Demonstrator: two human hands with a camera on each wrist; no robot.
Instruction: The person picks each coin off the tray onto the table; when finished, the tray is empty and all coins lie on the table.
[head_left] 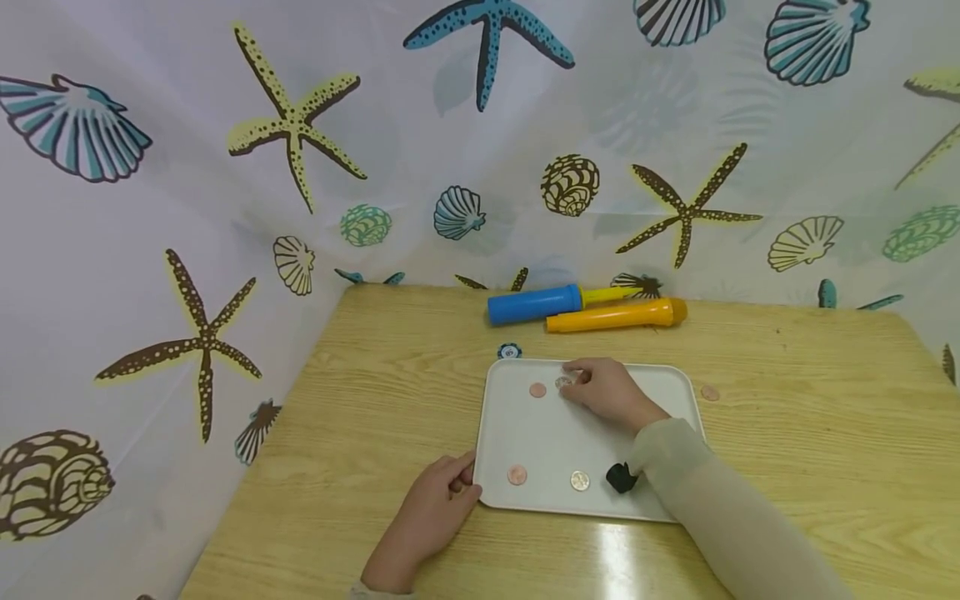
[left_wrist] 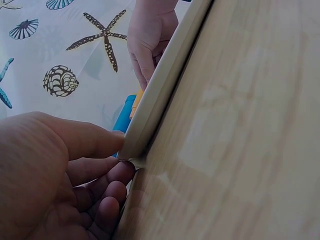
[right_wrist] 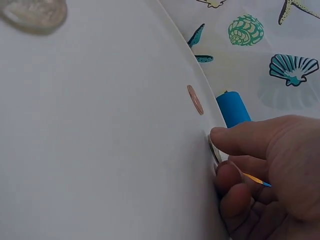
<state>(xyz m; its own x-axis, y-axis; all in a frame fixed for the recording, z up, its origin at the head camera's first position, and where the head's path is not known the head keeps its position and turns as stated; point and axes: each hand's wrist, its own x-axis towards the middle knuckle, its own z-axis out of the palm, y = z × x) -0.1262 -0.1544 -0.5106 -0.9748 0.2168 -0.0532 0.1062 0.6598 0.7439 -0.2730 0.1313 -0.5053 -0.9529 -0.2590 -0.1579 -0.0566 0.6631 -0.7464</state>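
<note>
Evidently, the right hand [head_left: 611, 392] is pinching a silver coin [head_left: 562, 382] between thumb and fingertips, just inside the far edge of the white tray [head_left: 525, 433], a little left of that edge's middle. The coin is lying to the left of the hand, right at its tips; being round, it is showing no long axis, while the tray's own is running from left edge to right edge. Whether the coin is touching the tray's floor, I cannot tell.

Of the two, the right hand is clearly being the nearer; the left hand [head_left: 431, 508] is gripping the tray's near left corner, thumb against the rim and fingers curling below. The right forearm, in a pale sleeve [head_left: 720, 492], is slanting in over the near right corner and covering part of it, with the hand pointing toward the left edge.

Around the pinch, a copper coin [head_left: 537, 390] is lying just to the left, toward the far left corner. Another copper coin [head_left: 517, 474] is resting near the near left corner, a second silver coin [head_left: 580, 481] by the near edge, and a poker chip [head_left: 510, 352] is sitting outside the far edge.
</note>
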